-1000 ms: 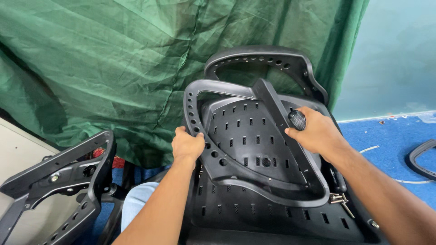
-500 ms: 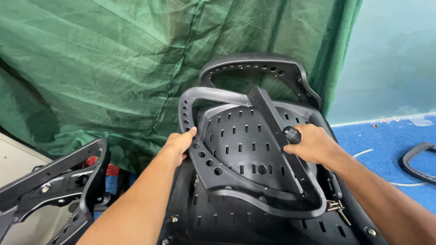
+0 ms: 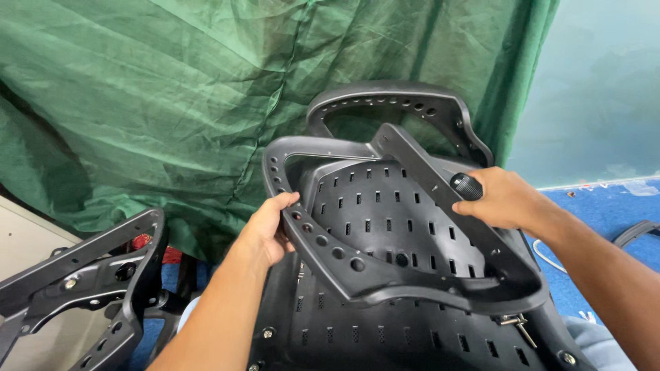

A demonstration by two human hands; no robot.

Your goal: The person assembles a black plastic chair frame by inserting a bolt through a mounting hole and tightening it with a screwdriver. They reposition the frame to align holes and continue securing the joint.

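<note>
before green drape, left hand (image 3: 265,233) grips frame (image 3: 323,251), right hand (image 3: 498,199) pinches knob (image 3: 466,186)

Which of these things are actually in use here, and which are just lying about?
In use: black perforated plastic chair frame, gripped by left hand; black ribbed knob under right hand.

Lying about: second black frame piece, green cloth backdrop, blue floor.

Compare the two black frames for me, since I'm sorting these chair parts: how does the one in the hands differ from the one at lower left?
The held frame is gripped by the left hand and right hand; the lower-left frame is untouched. The held frame lies over a slotted black chair shell; the lower-left frame sits apart, partly cut off. Both are black plastic with hole rows.
</note>
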